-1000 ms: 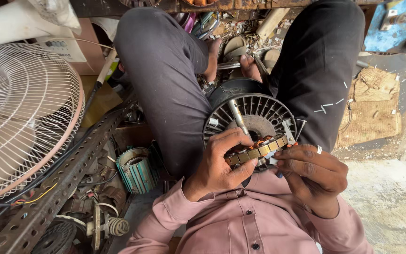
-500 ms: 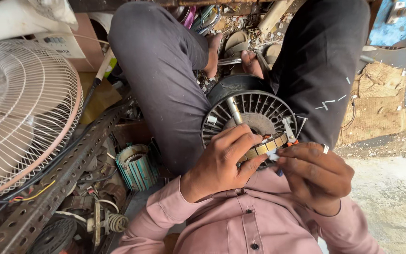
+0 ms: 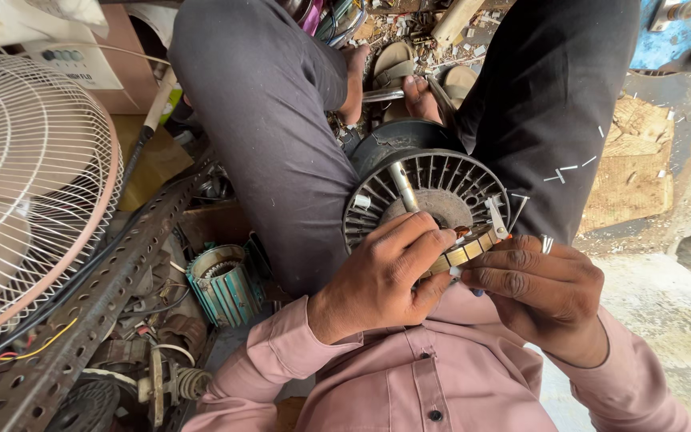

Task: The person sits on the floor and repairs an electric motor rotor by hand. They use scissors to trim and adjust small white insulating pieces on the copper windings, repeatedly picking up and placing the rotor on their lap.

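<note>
Left hand (image 3: 385, 276) closed around the near rim of a slotted motor core (image 3: 425, 200), right hand (image 3: 541, 288) pinching that rim beside it, wire fan guard (image 3: 25, 184) well left of the core

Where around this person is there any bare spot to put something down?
The pale concrete floor right of the right hand is bare. Left of the left hand it is crowded: teal motor stator, perforated metal bar, fan guard, wires.
</note>
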